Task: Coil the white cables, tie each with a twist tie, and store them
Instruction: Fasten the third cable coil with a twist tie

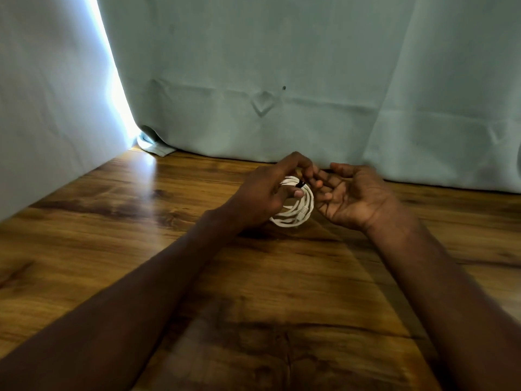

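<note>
So the wooden table (253, 306) fills most of what I'm looking at, with a pale green curtain (282, 66) hanging along the far edge from about 10 to 2 o'clock and a bright slit of daylight at 10. My two forearms come in from 7 and 5 and meet just past the middle.

Left hand (263, 193) is curled round the coiled white cable (298, 213), which stands more or less on edge on the table right between my hands, one plug showing at the coil's 5 o'clock. Right hand (352, 197) sits just beside it at 3, palm up, fingers loosely bent, fingertips (318, 184) right against the top of the coil, not gripping anything I can make out.

The black twist tie (301, 184) is a tiny dark bit at the coil's 12. It's blurry there, so I can't tell how many turns are on it.

Tips for this step, as I see it: keep the left hand squeezing the loops together so they don't spring apart, pinch both tie ends with the right, and twist snug against the bundle, not out at the tips.
</note>
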Available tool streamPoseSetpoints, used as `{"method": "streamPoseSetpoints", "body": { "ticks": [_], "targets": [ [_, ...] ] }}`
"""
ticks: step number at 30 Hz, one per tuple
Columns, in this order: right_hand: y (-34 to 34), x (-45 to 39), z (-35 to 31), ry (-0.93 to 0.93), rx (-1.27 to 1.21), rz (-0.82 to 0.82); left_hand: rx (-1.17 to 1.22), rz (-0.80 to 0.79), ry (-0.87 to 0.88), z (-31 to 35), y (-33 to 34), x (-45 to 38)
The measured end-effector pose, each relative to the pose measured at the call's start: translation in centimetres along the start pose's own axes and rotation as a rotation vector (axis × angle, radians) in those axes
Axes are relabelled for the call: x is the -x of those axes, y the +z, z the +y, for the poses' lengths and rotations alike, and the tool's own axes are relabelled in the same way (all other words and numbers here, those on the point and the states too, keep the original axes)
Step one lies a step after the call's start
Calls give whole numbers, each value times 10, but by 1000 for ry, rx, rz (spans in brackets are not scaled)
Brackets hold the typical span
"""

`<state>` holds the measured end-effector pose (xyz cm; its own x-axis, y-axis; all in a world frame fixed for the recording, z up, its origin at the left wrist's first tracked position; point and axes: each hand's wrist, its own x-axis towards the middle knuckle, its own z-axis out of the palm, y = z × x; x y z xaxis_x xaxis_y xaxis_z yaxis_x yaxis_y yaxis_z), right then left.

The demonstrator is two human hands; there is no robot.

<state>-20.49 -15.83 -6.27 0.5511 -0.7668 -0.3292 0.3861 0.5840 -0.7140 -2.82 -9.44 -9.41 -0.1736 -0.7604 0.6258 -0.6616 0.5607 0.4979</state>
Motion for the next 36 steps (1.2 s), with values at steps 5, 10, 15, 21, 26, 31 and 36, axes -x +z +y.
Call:
{"method": "streamPoseSetpoints", "body": {
  "ticks": [5,10,15,21,26,31,36],
  "targets": [
    [-3,-11,12,-66,391,82,3,86,-2,-3,5,-2],
    [5,-12,25,-198,672,118,-93,176,-26,-11,7,-3],
    [10,-11,31,-290,721,126,-143,246,-111,-12,7,-4],
    [5,-21,39,-905,1043,169,101,231,-379,-17,4,-8],
    [-5,-20,37,-1265,1351,67,512,236,-515,-3,-1,-10],
    [-6,-18,32,-1346,1464,51,768,185,-631,-2,-6,-9],
    [-8,-15,26,-1337,1491,3,1004,85,-672,-4,-13,-8]
  ]
}}
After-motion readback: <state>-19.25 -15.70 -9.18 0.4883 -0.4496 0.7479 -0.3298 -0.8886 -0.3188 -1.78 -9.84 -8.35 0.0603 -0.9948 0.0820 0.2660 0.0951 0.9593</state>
